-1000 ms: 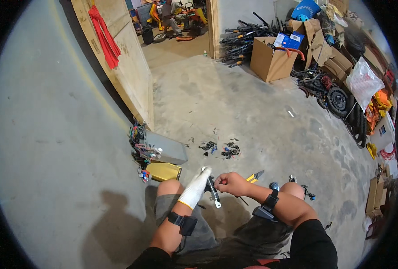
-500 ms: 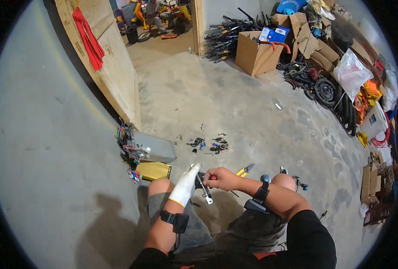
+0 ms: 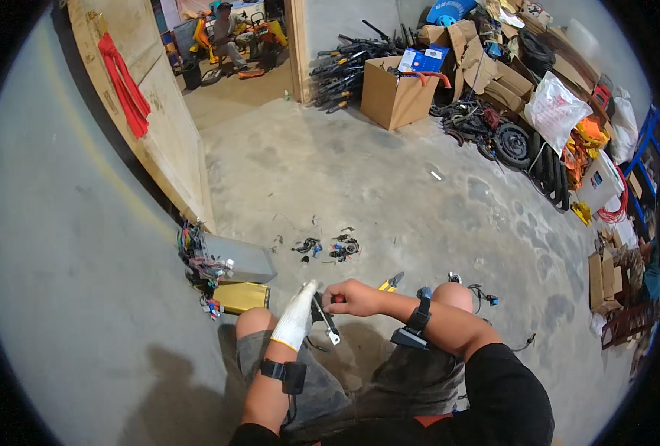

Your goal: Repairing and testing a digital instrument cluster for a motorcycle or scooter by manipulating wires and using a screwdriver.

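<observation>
My left hand (image 3: 298,314), in a white glove, is closed on a black part (image 3: 318,303) with a silver metal strip and holed end tab (image 3: 333,335), held between my knees. My bare right hand (image 3: 353,297) is closed on a small red handle (image 3: 338,298), pressed beside that part; the tool's tip is hidden. Just beyond my right hand, yellow-handled cutters (image 3: 391,284) lie on the floor. Farther forward are two small piles of black and blue parts (image 3: 345,247). A gold metal box (image 3: 238,297) and grey case (image 3: 244,256) with wire bundles (image 3: 196,260) sit at left.
An open door (image 3: 159,149) with red cloth (image 3: 122,85) stands at left; a person (image 3: 227,41) sits beyond the doorway. Cartons (image 3: 389,97), black bars (image 3: 333,78), tyres (image 3: 512,145) and bags (image 3: 553,111) are heaped along the right. Loose connectors (image 3: 492,300) lie near my right knee.
The view has swung to the right, so the surroundings sit farther left in the picture. My hands remain together on the black part, with only slight movement.
</observation>
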Tool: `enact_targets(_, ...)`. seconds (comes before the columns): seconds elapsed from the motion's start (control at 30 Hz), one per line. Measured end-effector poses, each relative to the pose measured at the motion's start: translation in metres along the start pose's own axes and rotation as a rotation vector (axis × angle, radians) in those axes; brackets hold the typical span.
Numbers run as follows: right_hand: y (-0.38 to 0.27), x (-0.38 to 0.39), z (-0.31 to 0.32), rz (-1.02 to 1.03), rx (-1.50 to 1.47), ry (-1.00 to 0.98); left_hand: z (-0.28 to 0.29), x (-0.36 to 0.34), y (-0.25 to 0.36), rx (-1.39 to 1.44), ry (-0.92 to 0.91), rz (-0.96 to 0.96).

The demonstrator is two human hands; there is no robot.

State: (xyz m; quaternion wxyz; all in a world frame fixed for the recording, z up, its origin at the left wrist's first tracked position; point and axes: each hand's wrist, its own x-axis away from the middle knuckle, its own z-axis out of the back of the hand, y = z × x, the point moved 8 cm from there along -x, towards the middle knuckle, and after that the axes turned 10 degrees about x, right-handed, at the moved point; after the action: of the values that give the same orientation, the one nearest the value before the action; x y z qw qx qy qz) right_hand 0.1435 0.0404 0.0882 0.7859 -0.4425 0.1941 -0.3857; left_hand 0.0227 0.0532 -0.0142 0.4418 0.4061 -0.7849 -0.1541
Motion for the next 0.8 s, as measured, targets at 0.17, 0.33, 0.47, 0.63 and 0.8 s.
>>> enact_targets(0.17, 0.01, -0.002, -0.006, -0.054, -0.034, 0.022, -0.005, 0.013, 0.01, -0.096, 0.057, -0.057)
enact_targets(0.33, 0.004, -0.01, 0.004, -0.125, -0.078, 0.077, -0.009, 0.019, 0.017, -0.083, -0.005, -0.093)
enact_targets(0.47, 0.02, 0.001, -0.001, -0.103, 0.083, 0.144, -0.001, -0.002, 0.003, -0.087, 0.036, -0.008)
enact_targets(0.63, 0.002, -0.002, -0.017, 0.001, 0.24, 0.046, 0.026, -0.012, -0.02, 0.032, 0.004, 0.018)
enact_targets(0.8, 0.001, 0.004, -0.003, -0.002, 0.232, -0.016, -0.005, 0.007, -0.009, -0.028, -0.061, 0.007)
